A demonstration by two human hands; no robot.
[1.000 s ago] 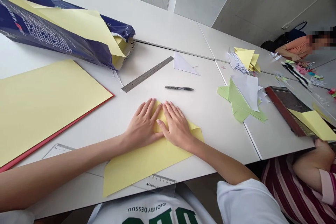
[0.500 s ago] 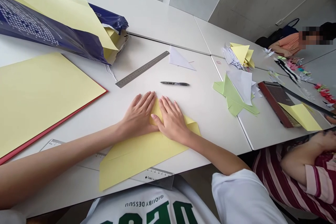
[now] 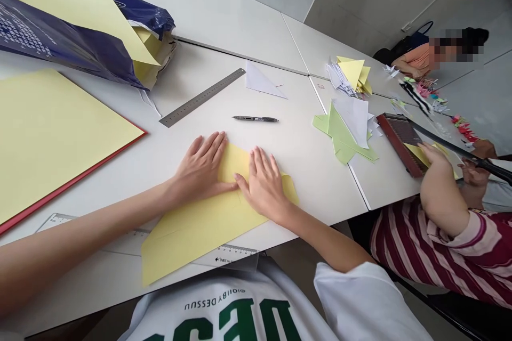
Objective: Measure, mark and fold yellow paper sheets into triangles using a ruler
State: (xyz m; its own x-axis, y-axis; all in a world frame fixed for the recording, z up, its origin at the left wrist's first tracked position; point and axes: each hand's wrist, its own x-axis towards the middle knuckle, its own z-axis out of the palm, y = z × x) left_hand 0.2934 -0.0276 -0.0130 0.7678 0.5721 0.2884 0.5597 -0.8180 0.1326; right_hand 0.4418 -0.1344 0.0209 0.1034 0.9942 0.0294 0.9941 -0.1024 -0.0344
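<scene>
A folded sheet of yellow paper (image 3: 200,234) lies on the white table in front of me, its far end coming to a point. My left hand (image 3: 204,165) rests flat along the sheet's left slanted edge, fingers stretched out. Flat on the right part of the paper, my right hand (image 3: 262,184) has its fingers extended and its thumb close to the left thumb. Neither hand grips anything. Under the near part of the sheet is a clear plastic ruler (image 3: 236,256), partly covered by the paper and my left forearm.
Beyond my hands lie a pen (image 3: 255,119), a steel ruler (image 3: 204,97) and a white paper triangle (image 3: 262,81). Yellow sheets (image 3: 60,117) and a blue wrapper (image 3: 80,53) occupy the left. Green folded paper (image 3: 340,136) and a paper trimmer (image 3: 400,144) are rightward, near a co-worker in stripes.
My right hand has slid rightward across the paper, widening the gap between my hands. The co-worker's arm has reached onto the paper trimmer. The whole view has shifted slightly.
</scene>
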